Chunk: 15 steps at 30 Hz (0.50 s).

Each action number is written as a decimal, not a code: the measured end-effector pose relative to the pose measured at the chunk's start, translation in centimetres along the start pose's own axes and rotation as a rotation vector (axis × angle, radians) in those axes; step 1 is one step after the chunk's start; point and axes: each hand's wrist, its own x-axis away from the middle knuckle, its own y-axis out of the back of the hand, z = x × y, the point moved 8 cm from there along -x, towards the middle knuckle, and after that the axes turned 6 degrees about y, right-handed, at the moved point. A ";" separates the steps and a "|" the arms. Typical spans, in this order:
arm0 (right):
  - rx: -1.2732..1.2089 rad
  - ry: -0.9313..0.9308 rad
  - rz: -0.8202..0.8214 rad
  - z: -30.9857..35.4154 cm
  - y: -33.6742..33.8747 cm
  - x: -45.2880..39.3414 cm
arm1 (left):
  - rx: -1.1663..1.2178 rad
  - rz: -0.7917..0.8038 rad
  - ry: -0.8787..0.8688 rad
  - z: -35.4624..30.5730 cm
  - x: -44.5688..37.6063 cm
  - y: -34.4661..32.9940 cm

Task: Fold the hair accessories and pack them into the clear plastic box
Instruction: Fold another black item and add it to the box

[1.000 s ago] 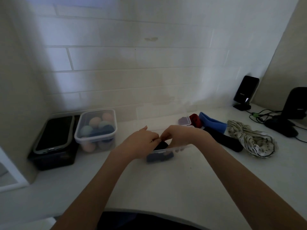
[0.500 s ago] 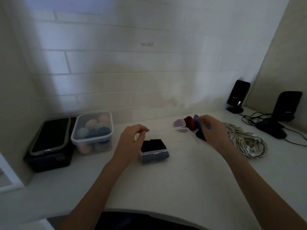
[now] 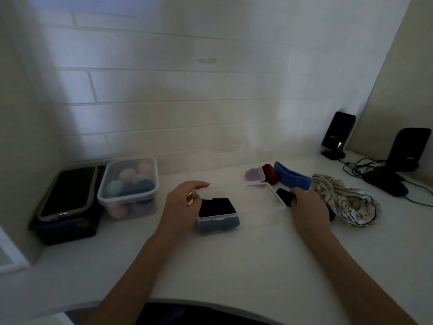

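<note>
On the white tabletop in front of me sits the clear plastic box, open at the top, with a folded black hair accessory lying in it above something blue-grey that shows through the front wall. My left hand is at the box's left side, its grip loose: fingers relaxed and slightly bent over the rim, holding nothing that I can make out. My right hand is off to the right, fingers curled round a black headband, my grip closed on it just beside a clear lid lying flat on the tabletop.

Behind that lid is a second small clear box with something purple in it, and touching it a dark red accessory. A blue headband leans next to the red one. To the right of my right hand lies a crumpled white striped headband.

At far left a lidded container of pastel sponges stands beside a phone resting on a black case. Two black stands and cables occupy the right rear corner.
</note>
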 end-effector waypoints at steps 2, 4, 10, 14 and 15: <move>-0.120 0.004 -0.035 -0.1 0.5 0.1 | 0.001 0.017 -0.012 -0.1 0.1 -0.3; -0.220 0.026 -0.027 -0.1 0.8 0.3 | -0.001 0.028 -0.023 -0.2 0.1 -0.5; -0.143 0.135 0.057 0.9 0.6 1.0 | -0.004 0.033 -0.049 0.0 0.0 -0.7; -0.081 0.136 0.047 0.7 0.3 -0.1 | 0.007 0.037 -0.044 -0.2 0.2 -0.7; -0.058 0.136 0.066 0.6 -0.1 -0.3 | 0.021 0.040 -0.034 -0.3 0.2 -0.8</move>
